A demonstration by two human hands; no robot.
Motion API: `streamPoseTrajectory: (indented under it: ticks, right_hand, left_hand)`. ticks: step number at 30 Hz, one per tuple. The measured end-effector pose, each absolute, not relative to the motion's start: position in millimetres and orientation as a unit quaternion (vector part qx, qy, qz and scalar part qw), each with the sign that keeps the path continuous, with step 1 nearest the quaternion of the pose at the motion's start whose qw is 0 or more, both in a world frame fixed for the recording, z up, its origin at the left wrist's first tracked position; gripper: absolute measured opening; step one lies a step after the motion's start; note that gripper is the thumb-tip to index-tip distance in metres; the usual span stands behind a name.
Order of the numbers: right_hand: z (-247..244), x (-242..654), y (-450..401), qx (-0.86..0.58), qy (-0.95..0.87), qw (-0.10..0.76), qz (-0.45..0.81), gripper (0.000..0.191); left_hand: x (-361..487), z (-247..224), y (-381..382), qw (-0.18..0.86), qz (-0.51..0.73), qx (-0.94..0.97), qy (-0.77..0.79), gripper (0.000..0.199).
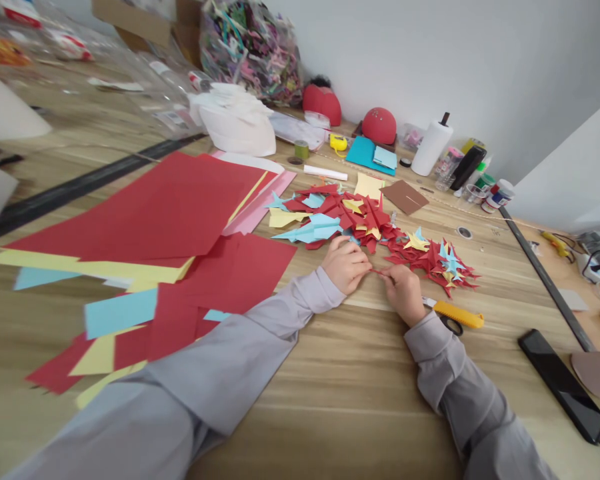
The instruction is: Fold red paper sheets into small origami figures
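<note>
My left hand (pixel 347 265) and my right hand (pixel 403 291) meet nearly fingertip to fingertip over the wooden table (pixel 350 373). Between them is a small, thin piece of red paper (pixel 377 271), pinched from both sides. Just beyond my left hand lies a heap of folded red, yellow and blue papers (pixel 350 213). A smaller pile of pointed folded pieces (pixel 443 260) sits beyond my right hand. The yellow cutter (pixel 459 314) rests beside my right wrist, by a dark round ring.
Large red sheets (pixel 150 207) and cut coloured pieces (pixel 121 313) cover the left side. A black phone (pixel 563 385) lies at the right. Along the wall stand a white roll (pixel 431 147), bottles, red pincushions and a full plastic bag (pixel 253 53).
</note>
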State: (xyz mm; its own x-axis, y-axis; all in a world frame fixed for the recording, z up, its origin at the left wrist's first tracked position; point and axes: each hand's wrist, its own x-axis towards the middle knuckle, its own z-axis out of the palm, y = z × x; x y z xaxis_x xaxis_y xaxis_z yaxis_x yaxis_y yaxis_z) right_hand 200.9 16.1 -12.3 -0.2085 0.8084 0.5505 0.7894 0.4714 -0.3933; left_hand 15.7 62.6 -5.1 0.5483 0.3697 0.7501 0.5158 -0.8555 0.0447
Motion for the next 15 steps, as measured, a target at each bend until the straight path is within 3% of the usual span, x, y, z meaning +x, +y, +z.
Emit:
streamPoseTrajectory:
  ticks: [15]
  right_hand:
    - [-14.3, 201.6, 18.1, -0.572, -0.728, 0.377, 0.032, 0.008]
  left_hand:
    - [14.2, -6.4, 64.3, 0.066, -0.415, -0.866, -0.272, 0.016]
